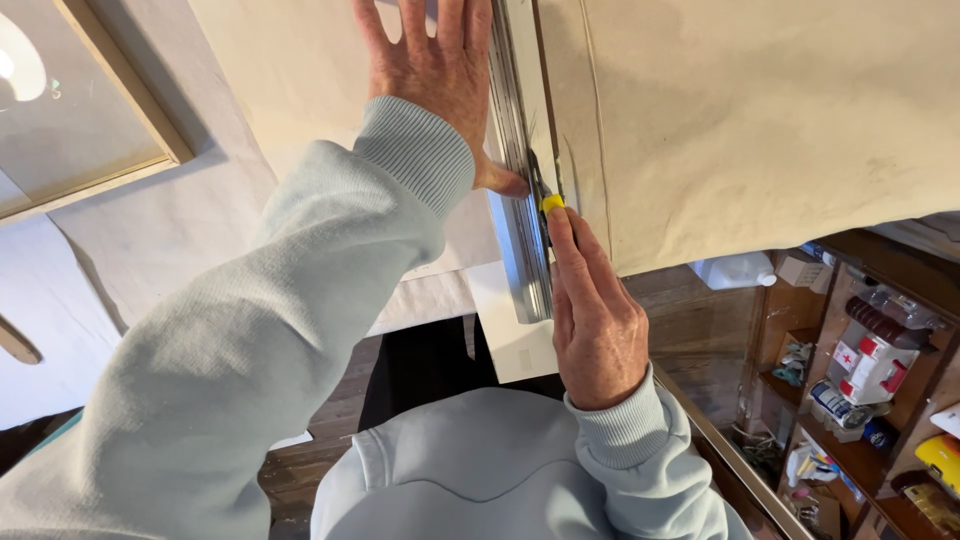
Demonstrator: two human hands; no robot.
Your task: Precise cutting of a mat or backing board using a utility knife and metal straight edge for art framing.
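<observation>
Left hand (432, 62): laid flat, fingers spread and extended, palm down on cream paper sheet (300, 70); thumb pressed against the left edge of the long silver metal straightedge (520, 200). Sleeve pale grey-blue, ribbed cuff.

Right hand (592, 318): fingers closed around a cutting knife with black body and yellow tip (550, 200); index finger stretched along its top. The knife tip sits against the right edge of the straightedge, just beside the left thumb.

Straightedge: runs from the top of the view down toward the person, lying over a white board strip (505, 340) whose end projects past the table edge.

Off-white canvas cloth (760, 120): large, covers the surface right of the straightedge; a seam line runs parallel to the cut.

Pale wooden frame with glass panel (90, 120): upper left, resting on the grey paper-covered surface.

Wooden shelf unit (850, 400), lower right:
- white translucent plastic jug (735, 270), lying at the top, near the canvas edge;
- white boxy package with red patches (870, 365), middle shelf;
- small round tins with blue bands (835, 405), just below that package;
- yellow object (940, 460), far right edge, kind unclear.

Labels too small to tell further.
</observation>
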